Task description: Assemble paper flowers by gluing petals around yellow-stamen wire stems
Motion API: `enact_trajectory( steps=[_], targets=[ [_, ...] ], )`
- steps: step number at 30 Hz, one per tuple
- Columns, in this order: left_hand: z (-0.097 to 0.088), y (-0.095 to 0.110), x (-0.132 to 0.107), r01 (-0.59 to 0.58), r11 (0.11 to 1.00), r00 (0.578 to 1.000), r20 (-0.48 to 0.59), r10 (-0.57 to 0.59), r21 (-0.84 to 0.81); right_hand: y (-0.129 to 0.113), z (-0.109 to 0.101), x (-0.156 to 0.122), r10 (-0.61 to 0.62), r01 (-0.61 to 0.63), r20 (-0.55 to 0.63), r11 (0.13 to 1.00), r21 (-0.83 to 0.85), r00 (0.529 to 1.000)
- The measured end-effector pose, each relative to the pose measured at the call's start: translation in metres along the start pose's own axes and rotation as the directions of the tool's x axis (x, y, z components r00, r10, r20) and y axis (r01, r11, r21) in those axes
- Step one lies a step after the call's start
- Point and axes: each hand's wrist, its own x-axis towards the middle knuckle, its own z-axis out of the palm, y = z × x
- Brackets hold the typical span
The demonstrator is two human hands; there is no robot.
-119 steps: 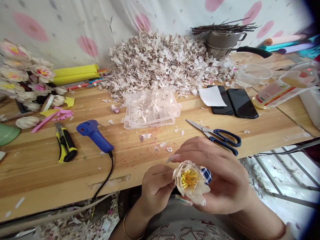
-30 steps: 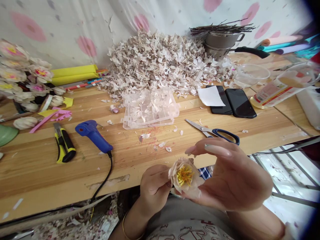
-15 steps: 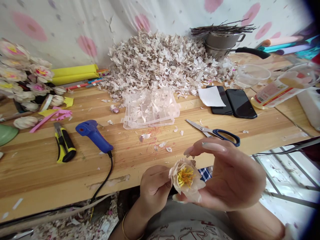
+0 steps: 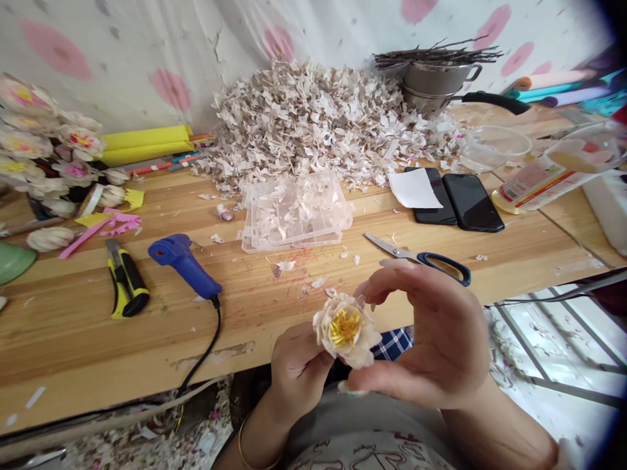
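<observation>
An artificial flower (image 4: 345,329) with pale cream petals and a yellow centre faces up over the table's front edge. My left hand (image 4: 301,365) is closed on it from below and the left; its stem is hidden. On the flower's right side, my right hand (image 4: 435,339) curves around it with thumb and fingers wide apart. Those fingertips are near the upper right petals, and I cannot tell if they touch. Beyond the right hand lie scissors (image 4: 416,256) with dark blue handles.
A blue glue gun (image 4: 186,264) and a yellow-black utility knife (image 4: 126,281) lie on the left. Clear plastic boxes (image 4: 294,215) with petals stand before a heap of pale petals (image 4: 313,124). Two phones (image 4: 473,202), a bottle (image 4: 543,173) and finished flowers (image 4: 53,143) are around.
Both hands have shifted slightly left, the flower moving left and up with my left hand. My right thumb has come away from the lower petals.
</observation>
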Motion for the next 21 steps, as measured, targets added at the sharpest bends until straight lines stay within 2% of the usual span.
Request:
enact_trajectory(
  steps=[3, 8, 11, 17, 21],
  targets=[
    [-0.002, -0.002, -0.003, 0.019, 1.0, 1.0, 0.021, -0.019, 0.003, -0.002, -0.001, 0.002, 0.055, -0.053, 0.064, 0.998, -0.025, 0.996],
    [-0.003, 0.004, 0.001, -0.015, 0.998, 0.999, 0.047, 0.012, 0.054, -0.002, -0.003, 0.006, 0.036, -0.009, 0.173, 0.988, -0.154, 0.984],
    [-0.002, 0.01, 0.005, -0.052, 0.995, 0.999, 0.016, 0.051, 0.083, -0.002, -0.006, 0.008, 0.049, -0.007, 0.213, 0.981, -0.195, 0.976],
    [0.0, 0.007, 0.001, -0.002, 0.99, 0.998, 0.068, 0.011, -0.139, 0.001, -0.024, 0.008, 0.075, 0.011, 0.366, 0.974, -0.228, 0.928],
    [0.001, 0.004, -0.001, -0.012, 0.991, 0.999, 0.049, 0.018, -0.13, 0.001, -0.036, 0.006, 0.179, -0.048, 0.358, 0.937, -0.345, 0.916]
  ],
)
